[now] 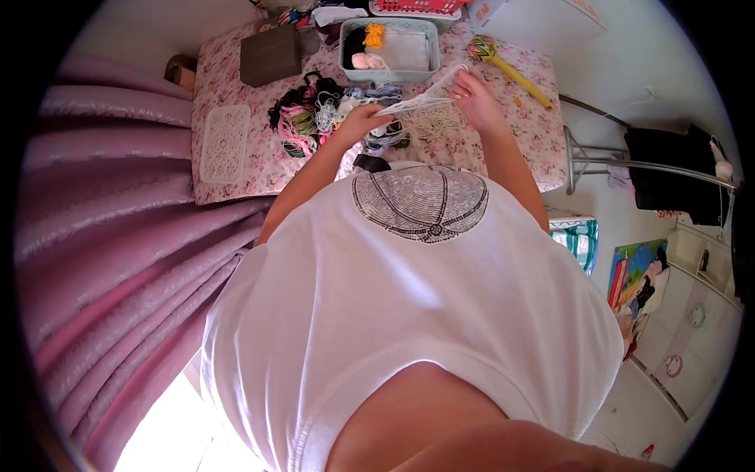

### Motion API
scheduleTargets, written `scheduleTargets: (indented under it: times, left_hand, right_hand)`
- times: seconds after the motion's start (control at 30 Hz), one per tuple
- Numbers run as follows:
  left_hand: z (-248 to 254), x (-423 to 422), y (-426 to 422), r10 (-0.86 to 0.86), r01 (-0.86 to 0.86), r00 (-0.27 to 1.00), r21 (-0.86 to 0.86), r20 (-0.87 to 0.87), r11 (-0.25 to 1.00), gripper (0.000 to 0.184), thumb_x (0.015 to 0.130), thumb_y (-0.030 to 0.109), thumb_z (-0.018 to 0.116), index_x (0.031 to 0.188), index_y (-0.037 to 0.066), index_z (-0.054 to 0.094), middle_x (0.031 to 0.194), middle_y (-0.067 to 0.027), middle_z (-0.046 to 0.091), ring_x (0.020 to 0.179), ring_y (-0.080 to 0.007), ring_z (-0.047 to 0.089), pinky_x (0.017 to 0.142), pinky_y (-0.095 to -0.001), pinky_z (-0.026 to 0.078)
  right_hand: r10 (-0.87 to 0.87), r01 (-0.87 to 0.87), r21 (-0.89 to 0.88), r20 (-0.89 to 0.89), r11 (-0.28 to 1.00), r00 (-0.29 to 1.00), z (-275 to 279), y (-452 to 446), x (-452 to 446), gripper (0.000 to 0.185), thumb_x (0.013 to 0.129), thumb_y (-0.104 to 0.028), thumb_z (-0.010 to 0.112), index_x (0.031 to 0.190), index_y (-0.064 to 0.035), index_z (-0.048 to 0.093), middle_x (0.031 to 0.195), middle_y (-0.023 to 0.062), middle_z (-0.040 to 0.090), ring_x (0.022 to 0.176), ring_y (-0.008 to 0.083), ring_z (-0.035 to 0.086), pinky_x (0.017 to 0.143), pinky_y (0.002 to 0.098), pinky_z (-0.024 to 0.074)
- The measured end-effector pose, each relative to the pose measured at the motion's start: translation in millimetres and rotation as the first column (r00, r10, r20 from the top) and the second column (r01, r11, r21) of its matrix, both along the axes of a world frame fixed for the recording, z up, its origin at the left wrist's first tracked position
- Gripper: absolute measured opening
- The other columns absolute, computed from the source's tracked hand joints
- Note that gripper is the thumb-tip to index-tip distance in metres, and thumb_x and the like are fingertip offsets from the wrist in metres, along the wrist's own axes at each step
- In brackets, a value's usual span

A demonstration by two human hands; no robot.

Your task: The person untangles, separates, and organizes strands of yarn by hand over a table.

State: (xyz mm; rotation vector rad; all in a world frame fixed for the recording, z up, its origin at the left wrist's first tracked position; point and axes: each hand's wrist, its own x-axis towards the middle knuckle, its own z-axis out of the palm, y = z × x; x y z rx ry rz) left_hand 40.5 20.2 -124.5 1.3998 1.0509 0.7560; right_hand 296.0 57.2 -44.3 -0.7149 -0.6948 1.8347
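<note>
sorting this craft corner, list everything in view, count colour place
table: 1, pink floral, top centre
held yarn: 1 bunch, white, above table
yarn pile: 1, multicoloured, table middle
loose yarn: 1 heap, cream, beside pile
storage basket: 1, pale blue, table's far side
crate: 1, red, top edge
box: 1, dark, table's far left
openwork panel: 1, white, table's left
stick: 1, yellow, table's right
curtain: 1 or more, mauve, left
hanging cloth: 1, black, right
cabinet: 1, white, lower right
shirt: 1, white, centre
left grip: 1, bare, on held yarn
right grip: 1, bare, on held yarn

A table point(220, 90) (flower-patterned) carries yarn point(297, 126), a basket point(389, 76), a box point(271, 59).
</note>
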Motion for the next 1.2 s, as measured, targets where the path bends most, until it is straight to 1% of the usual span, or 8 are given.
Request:
scheduleTargets:
  times: [0.13, 0.33, 0.43, 0.53, 0.73, 1.03, 1.13, 1.2]
  left_hand:
    - [12.3, -36.4, -1.3, 0.081, -0.037, 0.986, -0.286, 0.146, 0.958, 0.019, 0.080, 0.022, 0.058, 0.081, 0.003, 0.062, 0.065, 0.0056, 0.050, 0.058, -0.0031, 0.039, 0.052, -0.0194, 0.032]
    - [15.2, -31.2, -1.7, 0.142, -0.121, 0.967, -0.110, 0.213, 0.987, 0.016, 0.081, 0.021, 0.056, 0.082, 0.006, 0.061, 0.060, 0.0080, 0.046, 0.053, -0.0013, 0.035, 0.048, -0.0171, 0.025]
    - [13.4, -38.0, 0.4, 0.152, -0.104, 0.963, -0.216, 0.223, 0.971, 0.015, 0.082, 0.016, 0.055, 0.080, 0.003, 0.060, 0.067, 0.0037, 0.052, 0.062, -0.0039, 0.044, 0.056, -0.0185, 0.034]
    - [17.1, -39.9, -2.6, 0.110, -0.091, 0.978, -0.109, 0.179, 0.990, 0.013, 0.082, 0.015, 0.053, 0.079, 0.003, 0.058, 0.068, 0.0026, 0.052, 0.063, -0.0044, 0.044, 0.058, -0.0186, 0.034]
    - [12.3, -59.7, -0.6, 0.442, -0.403, 0.887, -0.245, 0.132, 0.882, 0.011, 0.082, 0.015, 0.052, 0.078, 0.005, 0.055, 0.066, 0.0038, 0.049, 0.060, -0.0042, 0.041, 0.056, -0.0177, 0.032]
    - [-7.4, -74.6, -1.9, 0.442, -0.432, 0.895, -0.137, 0.056, 0.891, 0.008, 0.080, 0.012, 0.054, 0.078, 0.004, 0.056, 0.067, 0.0056, 0.048, 0.062, -0.0024, 0.040, 0.056, -0.0174, 0.031]
    - [0.8, -66.6, -1.1, 0.399, -0.383, 0.910, -0.137, 0.113, 0.913, 0.009, 0.080, 0.012, 0.054, 0.080, 0.003, 0.057, 0.068, 0.0057, 0.049, 0.063, -0.0022, 0.040, 0.057, -0.0176, 0.032]
    - [8.6, -54.1, 2.0, 0.332, -0.310, 0.927, -0.142, 0.177, 0.940, 0.010, 0.080, 0.012, 0.055, 0.081, 0.002, 0.057, 0.069, 0.0056, 0.049, 0.064, -0.0023, 0.041, 0.057, -0.0177, 0.033]
  right_hand:
    - [-0.101, 0.049, 0.098, 0.641, 0.994, 0.761, -14.7, -5.3, 21.9, 0.006, 0.081, -0.009, 0.048, 0.075, -0.0068, 0.048, 0.063, -0.0018, 0.043, 0.055, 0.0077, 0.041, 0.052, 0.0226, 0.0358]
    - [-0.262, 0.291, -0.324, 0.132, 0.900, 0.956, -58.6, -5.7, 31.1, 0.011, 0.082, -0.009, 0.045, 0.071, -0.0083, 0.041, 0.057, -0.0015, 0.037, 0.050, 0.0087, 0.037, 0.047, 0.0223, 0.0333]
    - [-0.119, 0.098, -0.400, -0.028, 0.911, 0.993, -78.2, -3.4, 42.1, 0.016, 0.082, -0.010, 0.044, 0.068, -0.0086, 0.037, 0.057, -0.0005, 0.037, 0.050, 0.0101, 0.038, 0.047, 0.0228, 0.0350]
    - [-0.202, 0.253, -0.287, 0.194, 0.924, 0.960, -70.5, -3.7, 31.8, 0.009, 0.083, -0.009, 0.042, 0.076, -0.0050, 0.045, 0.065, 0.0028, 0.047, 0.055, 0.0109, 0.046, 0.052, 0.0242, 0.0417]
    - [-0.014, 0.051, -0.157, 0.228, 0.986, 0.974, -48.0, 2.2, 35.6, 0.028, 0.088, -0.016, 0.039, 0.109, 0.0000, 0.046, 0.092, 0.0111, 0.057, 0.084, 0.0172, 0.056, 0.072, 0.0270, 0.0479]
    - [-0.271, 0.306, -0.199, 0.184, 0.931, 0.945, -63.9, 5.4, 51.9, 0.019, 0.088, -0.020, 0.039, 0.093, -0.0033, 0.048, 0.090, 0.0084, 0.057, 0.077, 0.0146, 0.054, 0.071, 0.0264, 0.0445]
    - [-0.143, 0.114, -0.154, -0.193, 0.981, 0.971, -97.7, 16.6, 80.9, 0.020, 0.086, -0.019, 0.043, 0.096, -0.0029, 0.049, 0.087, 0.0060, 0.056, 0.070, 0.0110, 0.049, 0.060, 0.0237, 0.0411]
    - [-0.017, 0.043, -0.102, 0.242, 0.994, 0.970, -84.5, 14.8, 72.3, 0.024, 0.084, -0.021, 0.047, 0.100, -0.0037, 0.049, 0.085, 0.0035, 0.055, 0.067, 0.0089, 0.046, 0.056, 0.0233, 0.0381]
